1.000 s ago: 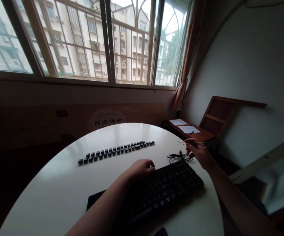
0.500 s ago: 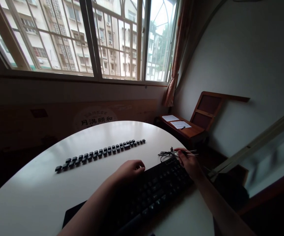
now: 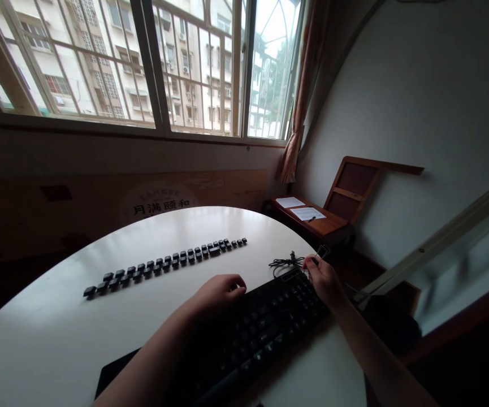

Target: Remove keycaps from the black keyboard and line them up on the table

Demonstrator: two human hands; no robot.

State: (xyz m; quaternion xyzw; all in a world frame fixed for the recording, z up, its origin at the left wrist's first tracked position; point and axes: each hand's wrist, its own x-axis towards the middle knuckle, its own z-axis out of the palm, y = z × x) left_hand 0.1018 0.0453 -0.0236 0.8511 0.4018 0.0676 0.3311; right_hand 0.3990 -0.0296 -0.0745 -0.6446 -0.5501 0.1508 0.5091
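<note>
The right hand point(image 3: 323, 277), right of centre, pinches a probable wire keycap puller point(image 3: 323, 251) over the keyboard point(image 3: 265, 325), lower centre. Its wires could snag the bundled cable point(image 3: 284, 263) alongside, or bend under a slanted pull. The left hand point(image 3: 221, 291) curls at the rear edge, grip hidden. Earlier, the wires stuck out flatter, rightward.

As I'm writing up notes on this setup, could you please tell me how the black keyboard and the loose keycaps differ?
The keyboard is one large piece, whereas the loose keycaps are small separate pieces set out in rows. The keyboard lies nearer the camera, partly hidden by the left forearm, while the keycaps lie farther away in plain view. Both are dark and on the white table.
</note>
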